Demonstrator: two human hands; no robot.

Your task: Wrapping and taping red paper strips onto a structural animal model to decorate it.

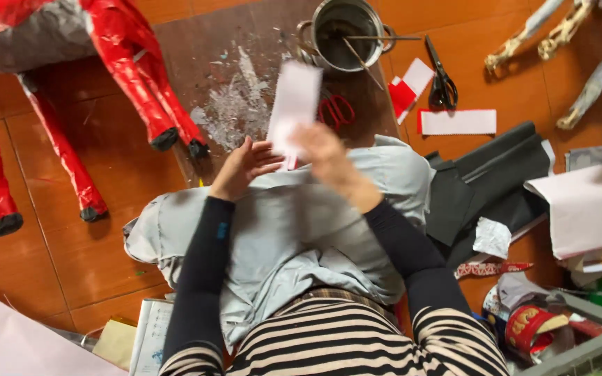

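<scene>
We look down on our two hands meeting at the centre of the frame, over a grey cloth (294, 230) spread across our lap. Our right hand (325, 157) holds a pale paper strip (294, 104) that stands up toward the top of the frame; its fingers are closed on the strip's lower end. Our left hand (244, 167) sits just beside it at the strip's lower left corner, fingers curled in toward the paper, though we cannot tell whether they actually grip it. The strip is blurred, and it hides part of the floor behind it.

Right behind the strip, at upper centre, stands a metal pot (346, 31) with thin sticks (371, 42) laid across its mouth. Red-handled scissors (336, 111) lie half hidden behind the strip and our right hand. To the left of the pot is a smear of dried glue and scraps (235, 104) on the brown floor (71, 257).

A red paper-covered animal figure (127, 63) fills the upper left, its black-tipped legs reaching down the frame. At upper right lie black scissors (442, 80), a red-and-white paper piece (409, 87) and a white strip with a red edge (458, 122); beyond them are the pale legs of another figure (580, 42). Dark grey sheets (489, 181) lie at our right, near pinkish paper (587, 205). A basket (593, 345) of scraps sits at lower right, and a booklet (149, 334) at lower left.
</scene>
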